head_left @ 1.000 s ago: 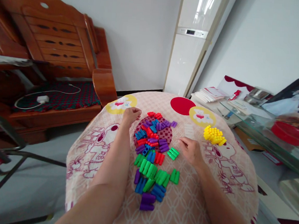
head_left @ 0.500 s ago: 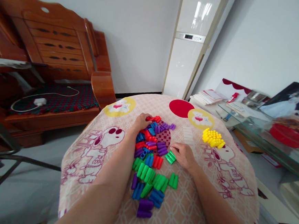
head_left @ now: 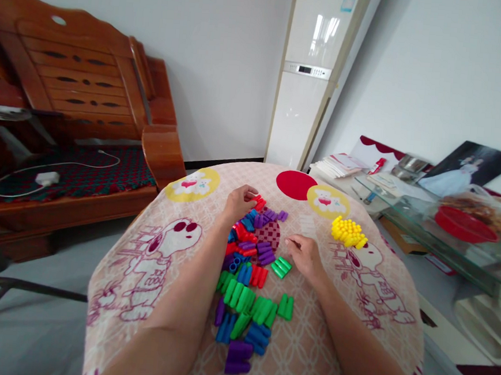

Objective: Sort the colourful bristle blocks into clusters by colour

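Left hand (head_left: 241,203) is sitting half-curled at the far red tubes (head_left: 260,203) on the worktop (head_left: 311,354), right hand (head_left: 306,256) loosely curled near green tubes (head_left: 281,267), holds unclear; left forearm (head_left: 183,300) is risking scattering pieces by brushing them.

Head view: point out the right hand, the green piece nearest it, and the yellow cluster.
Right hand (head_left: 307,256), head view: the back of the hand.
Green piece (head_left: 281,267), head view: the middle of its ridged top.
Yellow cluster (head_left: 348,232), head view: the middle of the group.
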The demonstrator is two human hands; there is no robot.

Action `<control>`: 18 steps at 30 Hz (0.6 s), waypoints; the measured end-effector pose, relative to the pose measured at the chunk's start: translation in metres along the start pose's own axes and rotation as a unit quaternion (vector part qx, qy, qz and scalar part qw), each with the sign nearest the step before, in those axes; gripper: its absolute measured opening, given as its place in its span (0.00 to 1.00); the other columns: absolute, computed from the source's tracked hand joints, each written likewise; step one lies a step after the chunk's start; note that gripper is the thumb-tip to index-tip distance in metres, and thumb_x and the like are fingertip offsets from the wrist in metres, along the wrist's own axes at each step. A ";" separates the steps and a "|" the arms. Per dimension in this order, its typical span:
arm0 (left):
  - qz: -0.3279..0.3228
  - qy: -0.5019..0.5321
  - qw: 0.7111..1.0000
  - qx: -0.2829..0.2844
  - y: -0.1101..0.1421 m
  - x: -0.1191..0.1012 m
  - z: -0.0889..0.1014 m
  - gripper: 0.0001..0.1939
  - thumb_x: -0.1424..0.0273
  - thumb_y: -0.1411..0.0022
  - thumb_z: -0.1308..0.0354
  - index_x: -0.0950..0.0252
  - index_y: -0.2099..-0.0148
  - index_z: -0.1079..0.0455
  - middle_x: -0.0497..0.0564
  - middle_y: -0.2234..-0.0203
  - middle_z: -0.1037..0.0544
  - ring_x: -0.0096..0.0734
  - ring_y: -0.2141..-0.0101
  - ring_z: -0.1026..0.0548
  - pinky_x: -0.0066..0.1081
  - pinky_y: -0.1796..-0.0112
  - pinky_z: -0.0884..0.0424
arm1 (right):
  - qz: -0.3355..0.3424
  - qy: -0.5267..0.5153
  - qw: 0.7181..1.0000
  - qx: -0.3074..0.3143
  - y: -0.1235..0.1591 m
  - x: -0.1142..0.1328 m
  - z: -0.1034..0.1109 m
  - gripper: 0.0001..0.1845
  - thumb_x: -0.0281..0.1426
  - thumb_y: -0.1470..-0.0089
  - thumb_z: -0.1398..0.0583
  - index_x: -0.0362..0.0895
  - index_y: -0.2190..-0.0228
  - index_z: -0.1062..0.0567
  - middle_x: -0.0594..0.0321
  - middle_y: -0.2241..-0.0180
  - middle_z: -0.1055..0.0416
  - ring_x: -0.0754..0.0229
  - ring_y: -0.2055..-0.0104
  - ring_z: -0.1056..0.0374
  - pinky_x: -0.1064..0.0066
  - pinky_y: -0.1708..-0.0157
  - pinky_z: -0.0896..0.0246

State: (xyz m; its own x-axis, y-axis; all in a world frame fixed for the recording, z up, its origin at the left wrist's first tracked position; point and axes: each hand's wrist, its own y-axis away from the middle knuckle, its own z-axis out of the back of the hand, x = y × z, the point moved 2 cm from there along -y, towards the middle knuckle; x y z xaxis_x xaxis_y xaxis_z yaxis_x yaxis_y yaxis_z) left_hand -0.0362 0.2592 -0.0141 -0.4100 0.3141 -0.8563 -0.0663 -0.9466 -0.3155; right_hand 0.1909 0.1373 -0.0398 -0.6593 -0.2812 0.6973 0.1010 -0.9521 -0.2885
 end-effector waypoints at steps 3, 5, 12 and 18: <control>-0.053 0.021 0.997 0.045 0.006 -0.021 -0.021 0.13 0.77 0.52 0.41 0.66 0.60 0.27 0.50 0.69 0.20 0.30 0.68 0.23 0.29 0.63 0.26 | -0.018 -0.039 0.999 -0.005 -0.019 0.003 0.001 0.17 0.39 0.43 0.46 0.44 0.76 0.26 0.65 0.81 0.31 0.64 0.78 0.38 0.74 0.76 0.45; -0.088 0.003 0.993 0.079 0.013 -0.033 -0.036 0.10 0.78 0.51 0.41 0.66 0.64 0.27 0.50 0.70 0.20 0.30 0.68 0.23 0.30 0.63 0.26 | -0.036 -0.095 0.995 -0.003 -0.031 0.002 -0.001 0.19 0.44 0.42 0.46 0.44 0.76 0.27 0.65 0.81 0.30 0.65 0.80 0.38 0.74 0.78 0.45; -0.154 -0.029 0.977 0.145 0.027 -0.042 -0.061 0.09 0.77 0.46 0.43 0.65 0.62 0.26 0.52 0.67 0.19 0.32 0.66 0.22 0.30 0.61 0.26 | -0.134 -0.167 0.973 -0.082 -0.047 -0.023 0.000 0.20 0.45 0.48 0.43 0.42 0.70 0.23 0.62 0.78 0.25 0.62 0.82 0.36 0.73 0.82 0.44; -0.129 -0.190 0.973 0.027 0.011 -0.018 -0.038 0.16 0.77 0.42 0.47 0.65 0.53 0.25 0.56 0.56 0.21 0.40 0.54 0.24 0.37 0.49 0.30 | -0.143 0.089 0.958 -0.234 -0.055 -0.046 0.040 0.18 0.39 0.47 0.44 0.41 0.67 0.20 0.51 0.66 0.21 0.52 0.62 0.27 0.68 0.63 0.36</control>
State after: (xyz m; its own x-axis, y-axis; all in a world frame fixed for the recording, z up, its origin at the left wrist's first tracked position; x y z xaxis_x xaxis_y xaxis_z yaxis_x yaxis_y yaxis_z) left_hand 0.0056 0.2458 -0.0176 -0.6797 0.5024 -0.5344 -0.2557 -0.8452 -0.4694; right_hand 0.2454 0.1976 -0.0293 -0.7308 0.0479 0.6810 -0.4204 -0.8175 -0.3936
